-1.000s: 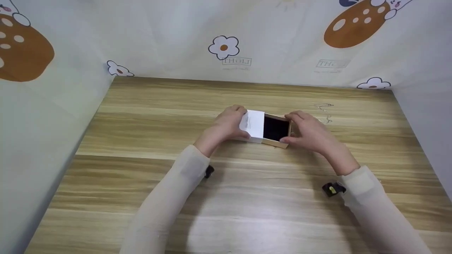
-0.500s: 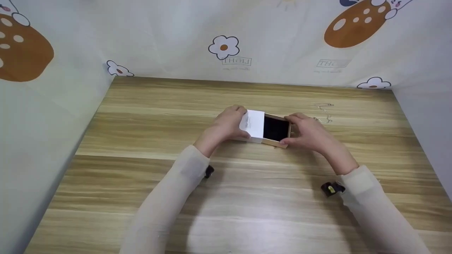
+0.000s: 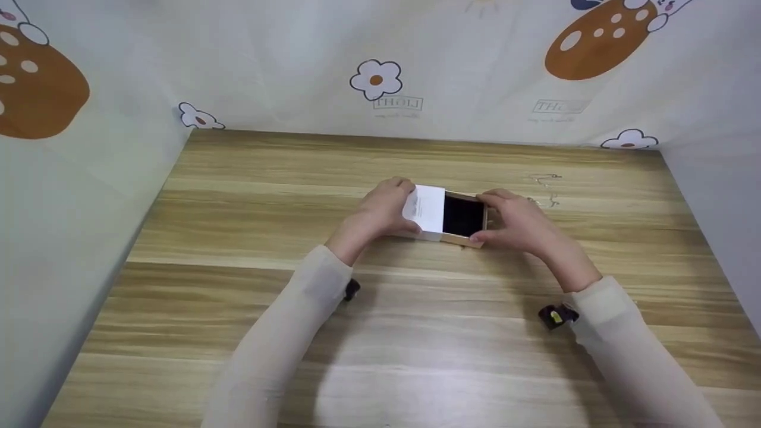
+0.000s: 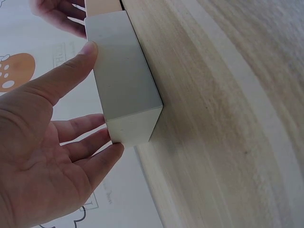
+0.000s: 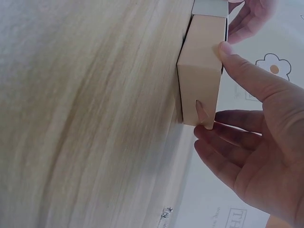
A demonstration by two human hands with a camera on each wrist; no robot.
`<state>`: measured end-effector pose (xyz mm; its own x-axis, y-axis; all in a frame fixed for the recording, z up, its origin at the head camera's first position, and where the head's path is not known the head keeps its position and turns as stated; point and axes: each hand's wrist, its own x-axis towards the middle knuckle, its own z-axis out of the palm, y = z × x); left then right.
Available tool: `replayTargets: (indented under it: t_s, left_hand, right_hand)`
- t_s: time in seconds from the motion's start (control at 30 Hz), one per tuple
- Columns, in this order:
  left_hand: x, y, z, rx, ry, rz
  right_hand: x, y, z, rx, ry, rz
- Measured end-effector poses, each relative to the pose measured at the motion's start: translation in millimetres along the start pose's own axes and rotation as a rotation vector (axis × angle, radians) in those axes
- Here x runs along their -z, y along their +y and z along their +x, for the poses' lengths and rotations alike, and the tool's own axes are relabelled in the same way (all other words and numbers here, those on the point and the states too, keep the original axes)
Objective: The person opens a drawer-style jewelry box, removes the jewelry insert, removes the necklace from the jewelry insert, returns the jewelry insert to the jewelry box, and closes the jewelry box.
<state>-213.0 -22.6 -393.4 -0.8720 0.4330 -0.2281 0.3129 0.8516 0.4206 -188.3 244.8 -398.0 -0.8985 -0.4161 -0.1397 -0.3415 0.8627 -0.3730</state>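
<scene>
A small drawer-style gift box lies on the table, its tan inner drawer (image 3: 461, 240) partly out of the white sleeve (image 3: 429, 209) on the right. Black lining (image 3: 464, 216) shows inside the drawer. My left hand (image 3: 383, 208) grips the sleeve's left end, thumb on the near side and fingers at the far side and end. At the drawer's right end, my right hand (image 3: 517, 223) pinches it between thumb and fingers. In the right wrist view a small tan pull tab (image 5: 202, 113) sticks out of the drawer's end face, close to the fingertips.
Thin, shiny chain-like jewelry (image 3: 546, 178) lies on the wooden table (image 3: 380, 333) behind and right of my right hand. A printed cloth wall (image 3: 285, 71) stands along the back, with pale walls at both sides.
My right hand and the drawer have shifted very slightly left, so a little less of the drawer sticks out of the sleeve. The left hand and sleeve have stayed nearly still.
</scene>
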Motion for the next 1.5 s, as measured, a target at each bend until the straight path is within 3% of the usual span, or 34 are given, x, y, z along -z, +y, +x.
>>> replayTargets:
  t_s: [0.5, 1.13, 1.5]
  left_hand:
    - [0.4, -0.3, 0.3, -0.022, 0.013, 0.012]
    - [0.1, 0.2, 0.3, -0.009, 0.009, 0.005]
    - [-0.9, -0.5, 2.5, 0.001, -0.001, -0.003]
  right_hand:
    - [0.3, -2.0, 4.7, -0.006, -0.014, 0.003]
    - [-0.8, -2.3, 7.0, 0.008, -0.003, -0.005]
    - [-1.0, 8.7, 2.7, 0.017, -0.002, 0.103]
